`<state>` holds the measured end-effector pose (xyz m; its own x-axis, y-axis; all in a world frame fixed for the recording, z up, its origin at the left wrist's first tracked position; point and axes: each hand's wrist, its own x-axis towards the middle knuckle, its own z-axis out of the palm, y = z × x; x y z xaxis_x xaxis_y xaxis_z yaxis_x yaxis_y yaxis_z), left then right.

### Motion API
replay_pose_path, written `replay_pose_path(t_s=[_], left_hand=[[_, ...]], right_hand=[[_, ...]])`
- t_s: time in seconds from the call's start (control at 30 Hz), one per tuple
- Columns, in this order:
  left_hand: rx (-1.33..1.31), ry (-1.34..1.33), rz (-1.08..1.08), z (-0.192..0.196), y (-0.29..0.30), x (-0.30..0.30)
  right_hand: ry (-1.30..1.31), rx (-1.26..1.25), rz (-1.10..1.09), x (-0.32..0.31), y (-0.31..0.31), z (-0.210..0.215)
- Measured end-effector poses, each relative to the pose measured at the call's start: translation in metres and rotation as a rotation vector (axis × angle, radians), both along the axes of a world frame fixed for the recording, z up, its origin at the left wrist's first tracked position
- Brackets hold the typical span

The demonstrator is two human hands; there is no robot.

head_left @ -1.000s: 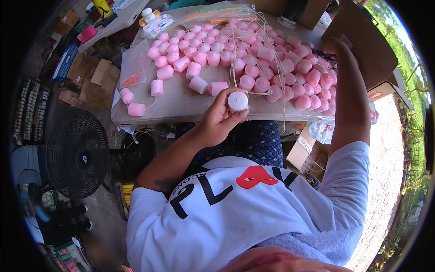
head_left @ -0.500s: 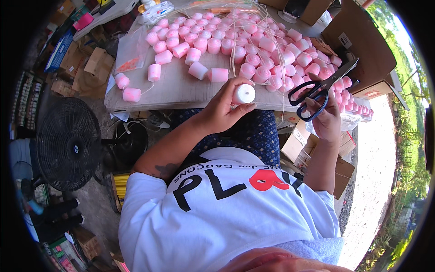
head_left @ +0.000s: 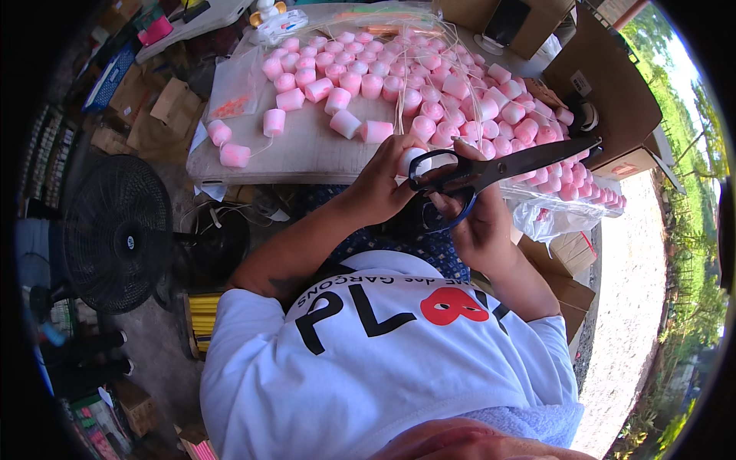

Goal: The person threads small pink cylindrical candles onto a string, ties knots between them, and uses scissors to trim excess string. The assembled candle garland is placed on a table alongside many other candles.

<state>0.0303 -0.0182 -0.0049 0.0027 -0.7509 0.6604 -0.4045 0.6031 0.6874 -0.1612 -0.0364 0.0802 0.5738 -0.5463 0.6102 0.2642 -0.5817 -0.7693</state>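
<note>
My left hand [head_left: 381, 175] is closed around a small pale candle [head_left: 409, 159], close to the table's near edge. Only part of its white end shows behind a scissor loop. The large scissors [head_left: 529, 159] are in my right hand [head_left: 488, 226], with dark blue handles and blades pointing right. Their handles overlap the candle in the view, and my right fingertips are close beside it; whether they touch it I cannot tell. Many pink-and-white candles [head_left: 336, 100] of the same shape cover the table beyond both hands, with thin pale strings [head_left: 399, 96] lying over them.
The grey table [head_left: 307, 157] also holds a clear plastic bag [head_left: 236, 84] at the left. An open cardboard box [head_left: 606, 84] stands at the right, with a plastic sheet [head_left: 548, 221] hanging below the candles. On my left are a black fan [head_left: 119, 234] and more cardboard boxes [head_left: 172, 115].
My right hand has brought the scissors leftward, up to the candle in my left hand. The blades, seen tilted up before, now lie nearly level. My left hand keeps its hold.
</note>
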Motion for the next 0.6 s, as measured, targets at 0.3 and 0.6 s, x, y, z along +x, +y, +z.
replay_pose_path(t_s=[0.3, 0.6], left_hand=[[-0.036, -0.059, 0.075, 0.001, -0.001, 0.007], [0.037, -0.010, 0.059, 0.008, 0.008, 0.006]], right_hand=[[0.120, -0.081, -0.042, 0.007, 0.003, 0.006], [-0.245, 0.017, 0.072, 0.000, 0.004, 0.026]])
